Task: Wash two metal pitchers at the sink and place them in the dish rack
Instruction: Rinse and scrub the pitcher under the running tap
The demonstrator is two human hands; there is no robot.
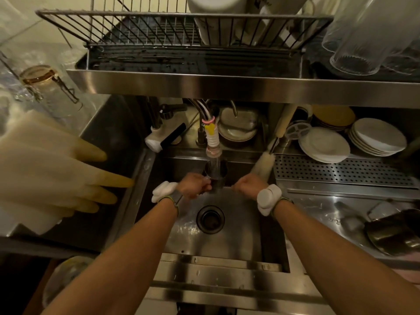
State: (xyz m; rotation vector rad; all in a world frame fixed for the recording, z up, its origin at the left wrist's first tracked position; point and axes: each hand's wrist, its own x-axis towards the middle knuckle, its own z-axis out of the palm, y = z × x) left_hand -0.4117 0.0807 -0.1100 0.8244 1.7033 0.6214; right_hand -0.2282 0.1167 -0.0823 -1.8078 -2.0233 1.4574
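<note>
A small metal pitcher (217, 176) stands upright under the running faucet (213, 146) at the back of the steel sink (227, 237). My left hand (195, 185) grips the pitcher's left side. My right hand (248, 184) is close to the pitcher's right side; its fingers are curled, and whether it touches the pitcher is blurred. The wire dish rack (145, 30) sits on the steel shelf above the sink, with a white container in it. A second dark metal vessel (395, 233) lies on its side on the counter at the right; I cannot tell if it is a pitcher.
Rubber gloves (52, 176) hang at the left. A bottle brush (262, 165) leans at the sink's back right. Stacked white plates (325, 145) sit behind a perforated drain tray (341, 171). Clear tumblers (363, 39) stand upside down at the upper right. The drain (210, 218) is mid-sink.
</note>
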